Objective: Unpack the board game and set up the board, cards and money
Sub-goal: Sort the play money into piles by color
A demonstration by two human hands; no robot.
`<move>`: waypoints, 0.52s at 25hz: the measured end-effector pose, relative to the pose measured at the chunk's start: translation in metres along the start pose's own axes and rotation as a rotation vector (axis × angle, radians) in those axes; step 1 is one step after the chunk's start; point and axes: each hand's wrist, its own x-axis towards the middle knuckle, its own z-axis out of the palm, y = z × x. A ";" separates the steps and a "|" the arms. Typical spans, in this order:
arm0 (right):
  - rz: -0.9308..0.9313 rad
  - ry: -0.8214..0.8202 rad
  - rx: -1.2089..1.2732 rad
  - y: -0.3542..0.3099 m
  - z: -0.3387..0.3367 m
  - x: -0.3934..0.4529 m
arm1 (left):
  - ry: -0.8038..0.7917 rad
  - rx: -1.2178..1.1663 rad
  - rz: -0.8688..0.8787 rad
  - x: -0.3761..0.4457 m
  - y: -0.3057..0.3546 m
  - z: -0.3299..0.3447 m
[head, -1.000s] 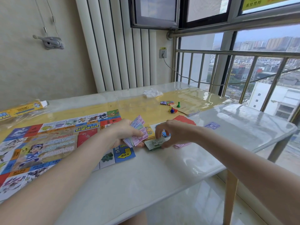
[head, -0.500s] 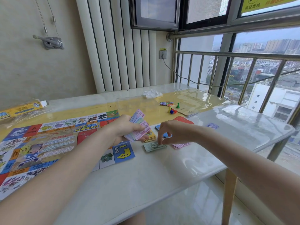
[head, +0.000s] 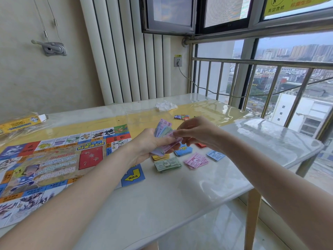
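Fanned pastel paper play money sits mid-frame, gripped in the left hand; the right hand pinches its top note above sorted green and pink banknote piles on the glossy white surface.

One game board lies on one table. Beside it are five small piles: one green, one pink, two blue, one yellow (partly hidden). Two hands hold one fan of notes.
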 end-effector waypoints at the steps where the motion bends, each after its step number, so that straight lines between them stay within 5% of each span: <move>1: 0.013 0.001 0.008 0.000 -0.001 -0.001 | -0.013 0.001 0.002 0.001 0.000 0.002; 7: 0.064 0.065 -0.059 0.012 -0.009 -0.001 | -0.211 -0.191 -0.194 -0.003 0.005 -0.004; 13: 0.031 0.036 -0.023 0.014 -0.010 0.002 | -0.181 -0.172 -0.198 -0.001 0.008 -0.011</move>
